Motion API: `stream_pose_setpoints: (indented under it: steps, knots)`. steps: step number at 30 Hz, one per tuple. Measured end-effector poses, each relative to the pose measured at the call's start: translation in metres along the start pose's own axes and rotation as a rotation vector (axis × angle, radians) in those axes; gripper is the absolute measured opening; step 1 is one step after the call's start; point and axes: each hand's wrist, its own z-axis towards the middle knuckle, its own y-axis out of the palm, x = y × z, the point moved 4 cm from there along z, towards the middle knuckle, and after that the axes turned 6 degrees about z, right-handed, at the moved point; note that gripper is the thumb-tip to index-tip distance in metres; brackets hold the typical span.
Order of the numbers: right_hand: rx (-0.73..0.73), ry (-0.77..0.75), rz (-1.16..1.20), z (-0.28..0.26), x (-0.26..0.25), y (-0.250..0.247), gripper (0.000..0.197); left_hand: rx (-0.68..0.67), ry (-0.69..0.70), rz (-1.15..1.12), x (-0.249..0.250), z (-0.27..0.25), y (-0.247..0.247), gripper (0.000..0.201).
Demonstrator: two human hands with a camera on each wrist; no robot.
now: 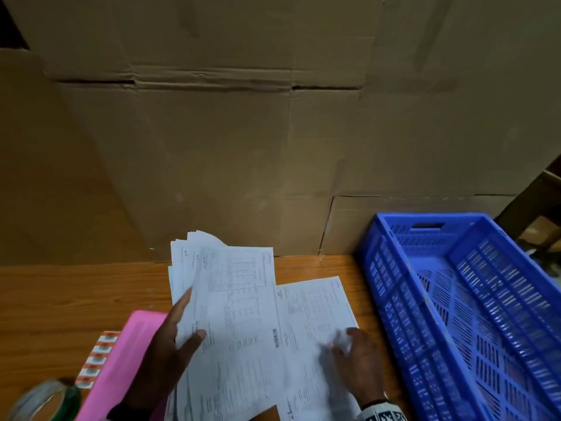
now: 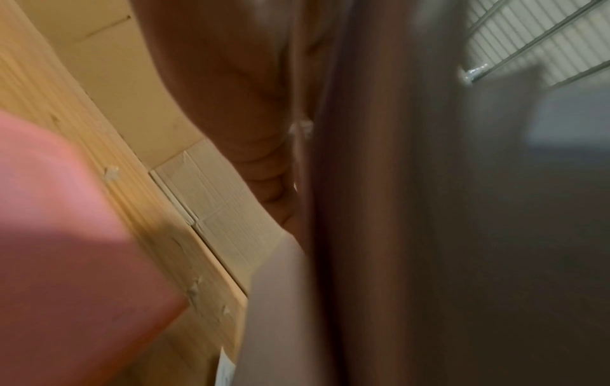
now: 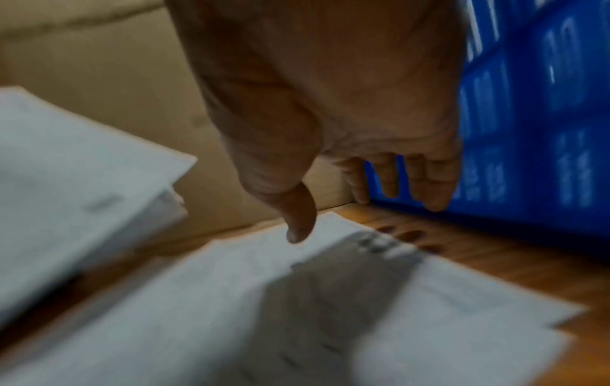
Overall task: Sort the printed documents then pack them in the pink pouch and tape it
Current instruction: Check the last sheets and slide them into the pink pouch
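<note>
My left hand [image 1: 188, 317] grips a fanned stack of printed documents [image 1: 233, 299], thumb on top and fingers underneath, holding it tilted above the wooden table [image 1: 76, 293]. A single printed sheet [image 1: 315, 302] lies flat to the right of the stack. Just above that sheet's near right part is my right hand [image 1: 349, 341], blurred. In the right wrist view the right hand [image 3: 346, 209] has straight fingers pointing down over the sheet [image 3: 330, 326] and holds nothing, and the stack [image 3: 82, 182] is at the left. The pink pouch [image 1: 127, 360] lies left of my left hand.
A blue slotted crate [image 1: 394, 299] stands on the table's right side. Tall cardboard boxes [image 1: 243, 147] wall off the back. A strip of orange labels [image 1: 97, 357] and a tape roll [image 1: 45, 399] lie at the near left, beside the pouch.
</note>
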Motion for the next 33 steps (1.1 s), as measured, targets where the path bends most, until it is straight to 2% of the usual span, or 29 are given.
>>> stream_pose_setpoints:
  steps: [2, 3, 4, 8, 10, 14, 17, 20, 23, 25, 27, 28, 31, 33]
  knots:
    - [-0.084, 0.144, -0.401, -0.001, 0.019, -0.003, 0.079, -0.007, 0.024, -0.066, 0.0, 0.002, -0.005, 0.098]
    - [-0.093, 0.211, -0.474, 0.0, 0.027, -0.006, 0.088, 0.005, 0.025, -0.086, -0.002, 0.002, -0.008, 0.1]
    - [-0.106, 0.237, -0.436, 0.002, 0.039, -0.006, 0.088, 0.017, 0.042, -0.09, -0.002, 0.003, -0.009, 0.101]
    - [-0.096, 0.225, -0.175, 0.012, 0.06, -0.006, 0.073, 0.034, 0.046, -0.127, -0.009, 0.005, -0.012, 0.107]
    - [-0.096, 0.244, -0.19, 0.013, 0.06, -0.007, 0.07, 0.021, 0.038, -0.126, -0.014, 0.005, -0.012, 0.113]
    - [-0.117, 0.262, -0.252, 0.012, 0.061, -0.005, 0.051, 0.006, 0.042, -0.127, -0.021, 0.002, -0.009, 0.097]
    - [-0.082, 0.222, -0.235, 0.01, 0.062, -0.002, 0.039, 0.011, 0.07, -0.135, -0.01, 0.0, -0.007, 0.094]
    - [-0.067, 0.189, -0.241, 0.008, 0.065, 0.003, 0.038, 0.024, 0.069, -0.103, -0.008, -0.004, -0.005, 0.093]
    - [-0.03, 0.239, -0.153, 0.006, 0.068, 0.006, 0.037, 0.019, 0.067, -0.051, -0.014, -0.006, -0.004, 0.09]
    - [-0.088, 0.251, -0.114, 0.008, 0.072, 0.007, 0.038, 0.011, 0.062, -0.06, -0.022, -0.006, -0.005, 0.088]
    - [-0.157, 0.206, -0.192, 0.01, 0.07, 0.003, 0.02, -0.008, 0.05, -0.065, -0.027, -0.007, -0.007, 0.085]
    - [-0.155, 0.142, -0.236, 0.011, 0.066, -0.002, 0.02, -0.023, 0.046, -0.048, -0.03, -0.007, -0.009, 0.081]
    - [-0.024, 0.188, -0.04, 0.009, 0.048, -0.013, 0.041, -0.077, 0.025, -0.039, -0.039, -0.007, -0.013, 0.055]
    - [0.04, 0.194, 0.064, 0.004, 0.031, -0.027, 0.043, -0.088, -0.001, -0.051, -0.042, -0.006, -0.014, 0.045]
